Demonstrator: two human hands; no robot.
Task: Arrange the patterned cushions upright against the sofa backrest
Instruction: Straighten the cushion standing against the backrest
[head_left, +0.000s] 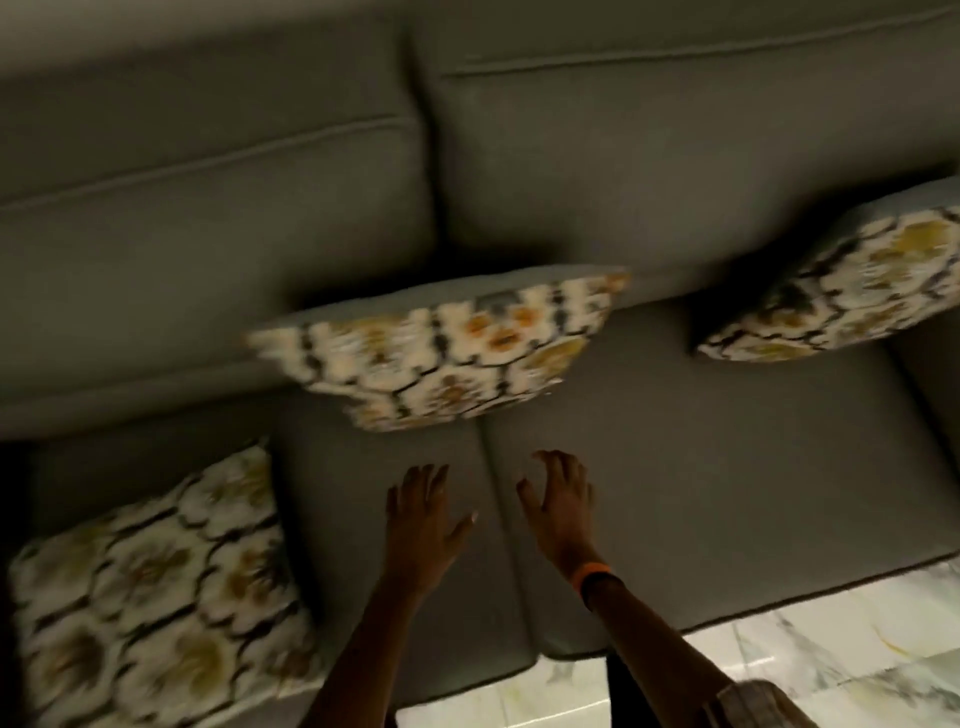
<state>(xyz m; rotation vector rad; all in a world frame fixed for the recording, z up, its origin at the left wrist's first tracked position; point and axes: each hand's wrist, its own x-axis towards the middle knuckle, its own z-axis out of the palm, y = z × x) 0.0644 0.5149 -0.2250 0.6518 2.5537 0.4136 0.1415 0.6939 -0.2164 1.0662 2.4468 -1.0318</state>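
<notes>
Three patterned cushions, cream with black and yellow motifs, are on a grey sofa. The middle cushion (441, 353) leans against the backrest (234, 208), straddling the gap between the two seat cushions. The right cushion (852, 291) also rests against the backrest at the frame's edge. The left cushion (156, 587) lies flat on the seat near its front edge. My left hand (423, 525) and my right hand (563, 506) hover over the seat just below the middle cushion, fingers spread, touching nothing. An orange band circles my right wrist.
The grey seat (701, 467) stretches open to the right of my hands. A pale marble-look floor (805, 639) shows below the sofa's front edge at the lower right. The image is motion-blurred.
</notes>
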